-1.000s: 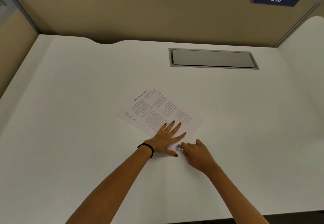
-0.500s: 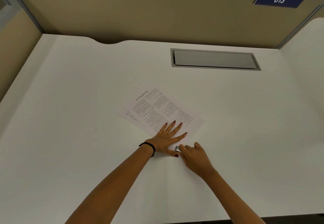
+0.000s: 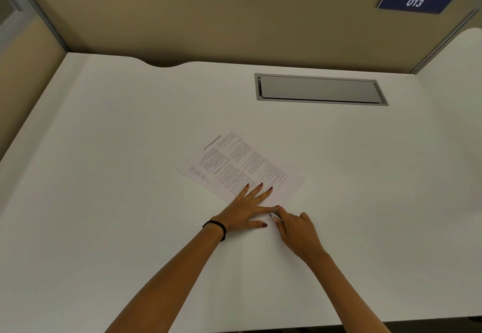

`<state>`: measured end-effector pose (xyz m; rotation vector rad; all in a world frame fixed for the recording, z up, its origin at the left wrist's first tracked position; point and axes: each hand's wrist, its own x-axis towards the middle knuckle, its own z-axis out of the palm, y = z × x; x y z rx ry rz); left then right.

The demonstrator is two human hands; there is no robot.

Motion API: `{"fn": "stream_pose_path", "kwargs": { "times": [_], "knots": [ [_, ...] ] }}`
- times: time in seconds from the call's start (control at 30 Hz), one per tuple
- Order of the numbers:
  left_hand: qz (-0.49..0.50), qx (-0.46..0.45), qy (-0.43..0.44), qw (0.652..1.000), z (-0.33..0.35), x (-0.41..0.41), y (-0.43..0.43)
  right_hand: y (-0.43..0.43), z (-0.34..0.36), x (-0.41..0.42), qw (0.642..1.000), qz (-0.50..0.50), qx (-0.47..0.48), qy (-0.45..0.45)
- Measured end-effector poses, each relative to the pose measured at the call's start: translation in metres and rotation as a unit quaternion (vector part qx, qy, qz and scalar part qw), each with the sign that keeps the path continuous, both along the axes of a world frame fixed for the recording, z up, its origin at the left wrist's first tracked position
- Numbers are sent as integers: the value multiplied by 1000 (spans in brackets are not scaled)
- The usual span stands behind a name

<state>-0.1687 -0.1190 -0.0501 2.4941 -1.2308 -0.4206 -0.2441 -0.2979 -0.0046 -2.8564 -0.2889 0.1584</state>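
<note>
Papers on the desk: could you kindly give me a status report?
Left hand grip open, pressing papers flat. Right hand grip pinching metal clip at near corner. Nothing in the way.

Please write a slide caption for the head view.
Left hand presses printed sheets on white desk; right hand pinches small metal object.

Desk (image 3: pixel 104 202) is carrying at least two printed sheets (image 3: pixel 234 165), one metal clip (image 3: pixel 276 216), one grey hatch (image 3: pixel 319 89), and two hands: left hand (image 3: pixel 245 211), right hand (image 3: pixel 297 231).
</note>
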Motion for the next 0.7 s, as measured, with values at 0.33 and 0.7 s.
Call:
{"fn": "stream_pose_path", "kwargs": {
  "times": [0.33, 0.7],
  "knots": [
    [2, 42, -6, 999, -3, 5, -3, 2, 5, -1, 996, 64, -58, 3],
    [-4, 67, -17, 998, -4, 3, -4, 14, 12, -4, 987, 76, -124, -72]
  ]
}}
